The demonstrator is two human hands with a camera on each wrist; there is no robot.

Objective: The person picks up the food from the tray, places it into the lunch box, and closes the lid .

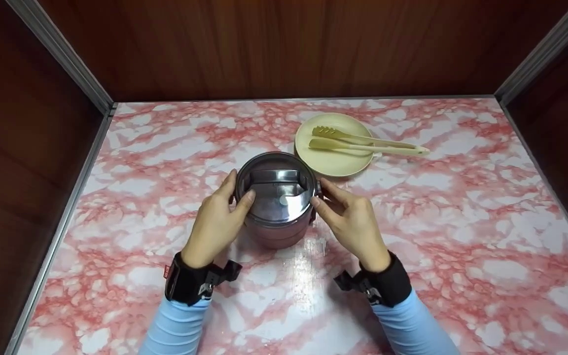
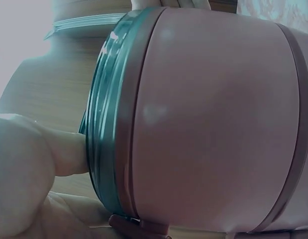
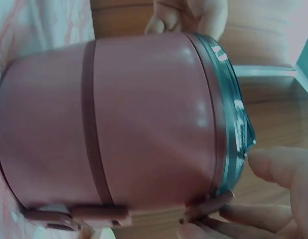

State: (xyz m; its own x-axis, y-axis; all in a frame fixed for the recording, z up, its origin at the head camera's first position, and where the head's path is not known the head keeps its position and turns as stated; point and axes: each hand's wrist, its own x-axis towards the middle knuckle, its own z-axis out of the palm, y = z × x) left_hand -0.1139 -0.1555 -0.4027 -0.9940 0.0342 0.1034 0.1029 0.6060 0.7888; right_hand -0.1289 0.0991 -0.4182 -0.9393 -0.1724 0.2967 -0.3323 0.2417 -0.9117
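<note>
A dusky-pink canister (image 1: 277, 235) stands upright, topped by a clear dark lid (image 1: 269, 204) with a raised handle bar. My left hand (image 1: 217, 222) holds its left side, thumb on the lid rim and fingers wrapped down the side. On the right side, my right hand (image 1: 355, 224) grips at the rim, its thumb against the lid edge and its fingers at a side clip (image 3: 209, 205). Another clip (image 2: 136, 226) shows under the left fingers in the left wrist view. Whether the clips are fastened I cannot tell.
Behind the canister to the right lies a pale yellow-green plate (image 1: 333, 165). A pair of tongs (image 1: 331, 144) rests across it, handle end jutting past the right rim. Dark wood-look panels (image 1: 284, 49) enclose the red-and-white marbled table (image 1: 461, 222) at the back and sides.
</note>
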